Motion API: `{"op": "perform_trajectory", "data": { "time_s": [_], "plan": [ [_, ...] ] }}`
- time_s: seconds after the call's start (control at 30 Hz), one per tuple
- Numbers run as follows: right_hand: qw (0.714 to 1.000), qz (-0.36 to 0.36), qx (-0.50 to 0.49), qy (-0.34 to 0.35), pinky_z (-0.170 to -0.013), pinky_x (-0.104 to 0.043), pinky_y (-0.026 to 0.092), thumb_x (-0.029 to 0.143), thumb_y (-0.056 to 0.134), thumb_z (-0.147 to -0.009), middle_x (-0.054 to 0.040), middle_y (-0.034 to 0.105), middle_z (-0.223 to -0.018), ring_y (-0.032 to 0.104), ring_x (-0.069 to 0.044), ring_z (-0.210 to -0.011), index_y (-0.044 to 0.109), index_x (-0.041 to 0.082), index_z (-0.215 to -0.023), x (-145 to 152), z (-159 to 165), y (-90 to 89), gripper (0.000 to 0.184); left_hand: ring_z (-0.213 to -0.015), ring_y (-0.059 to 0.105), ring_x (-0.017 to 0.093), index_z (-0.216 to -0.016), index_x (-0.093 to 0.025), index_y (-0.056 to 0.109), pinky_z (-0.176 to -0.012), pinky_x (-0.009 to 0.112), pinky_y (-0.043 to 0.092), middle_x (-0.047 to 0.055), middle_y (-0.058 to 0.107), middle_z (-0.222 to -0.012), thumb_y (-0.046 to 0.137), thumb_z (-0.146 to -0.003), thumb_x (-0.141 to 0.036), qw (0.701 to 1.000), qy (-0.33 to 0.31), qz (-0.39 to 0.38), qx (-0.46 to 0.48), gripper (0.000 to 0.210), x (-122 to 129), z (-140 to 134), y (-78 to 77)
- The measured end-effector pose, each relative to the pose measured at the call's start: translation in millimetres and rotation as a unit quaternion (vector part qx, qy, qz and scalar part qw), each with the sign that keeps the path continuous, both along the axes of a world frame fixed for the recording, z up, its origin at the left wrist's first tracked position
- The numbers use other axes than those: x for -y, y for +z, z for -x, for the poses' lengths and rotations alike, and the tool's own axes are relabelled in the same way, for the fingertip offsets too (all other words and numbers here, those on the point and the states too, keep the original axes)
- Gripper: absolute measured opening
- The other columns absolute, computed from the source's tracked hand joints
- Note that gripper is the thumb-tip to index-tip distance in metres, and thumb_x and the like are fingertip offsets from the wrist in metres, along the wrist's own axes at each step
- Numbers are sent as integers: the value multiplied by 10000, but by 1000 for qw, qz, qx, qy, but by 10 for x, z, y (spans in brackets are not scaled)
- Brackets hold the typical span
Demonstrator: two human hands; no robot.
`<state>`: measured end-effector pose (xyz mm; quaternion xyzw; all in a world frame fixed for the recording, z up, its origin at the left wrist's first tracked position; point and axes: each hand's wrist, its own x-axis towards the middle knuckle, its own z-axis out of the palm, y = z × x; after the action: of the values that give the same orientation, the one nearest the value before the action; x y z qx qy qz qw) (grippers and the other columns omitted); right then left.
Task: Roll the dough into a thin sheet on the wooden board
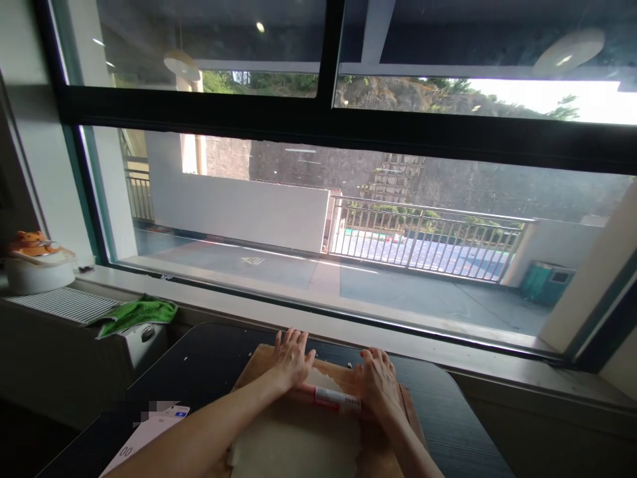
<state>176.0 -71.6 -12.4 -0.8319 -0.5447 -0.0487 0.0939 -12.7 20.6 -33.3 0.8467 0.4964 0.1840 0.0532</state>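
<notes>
A rolling pin (337, 399) with a red and white label lies across a thin, pale sheet of dough (298, 441). The sheet has ragged edges and rests on a brown wooden board (259, 362). My left hand (292, 358) presses its palm on the pin's left end, with the fingers stretched forward and open. On the right end lies my right hand (378, 380), also open, its fingers slightly bent and reaching past the pin. The palms and forearms hide both ends of the pin and part of the board.
A dark table (209, 352) carries the board, with small white crumbs near its far edge. A phone (149, 435) with a lit screen lies at the lower left. Beyond are a windowsill (239, 305), a green cloth (139, 313) and a white container (40, 269).
</notes>
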Motion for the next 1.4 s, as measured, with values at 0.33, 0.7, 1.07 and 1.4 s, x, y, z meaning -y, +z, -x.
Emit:
{"op": "perform_trajectory", "data": {
  "time_s": [0.33, 0.7, 1.07, 1.4],
  "plan": [
    [1000, 6, -7, 7, -1082, -368, 347, 237, 442, -919, -130, 545, -1439, 460, -275, -1348, 676, 188, -1244, 80, 33, -48, 404, -1452, 345, 322, -1432, -127, 528, -1200, 551, 215, 139, 505, -1494, 391, -961, -405, 998, -4, 54, -19, 563, 20, 43, -111],
    [988, -66, 14, 141, -1090, -373, 359, 234, 415, -938, -69, 617, -1356, 488, -249, -1315, 699, 265, -1184, 375, 52, -278, 377, -1373, 450, 322, -1310, -211, 635, -1175, 540, 283, 94, 616, -1379, 467, -946, -352, 994, -72, -69, 40, 426, 216, 200, -440],
    [996, -33, -19, 76, -994, -342, 409, 234, 418, -951, -103, 676, -1200, 559, -247, -1191, 710, 194, -1051, 137, 72, -13, 312, -1376, 442, 320, -1287, -142, 640, -1167, 529, 283, 155, 606, -1374, 442, -959, -320, 998, -26, -57, 31, 422, 24, 30, -133],
    [999, -4, -7, 40, -1089, -382, 342, 315, 421, -955, -103, 575, -1404, 456, -266, -1346, 648, 218, -1266, 177, 90, -125, 397, -1456, 334, 346, -1421, -177, 545, -1180, 604, 215, 148, 486, -1508, 418, -952, -494, 997, -72, 35, -14, 581, 68, 106, -143]
  ]
}}
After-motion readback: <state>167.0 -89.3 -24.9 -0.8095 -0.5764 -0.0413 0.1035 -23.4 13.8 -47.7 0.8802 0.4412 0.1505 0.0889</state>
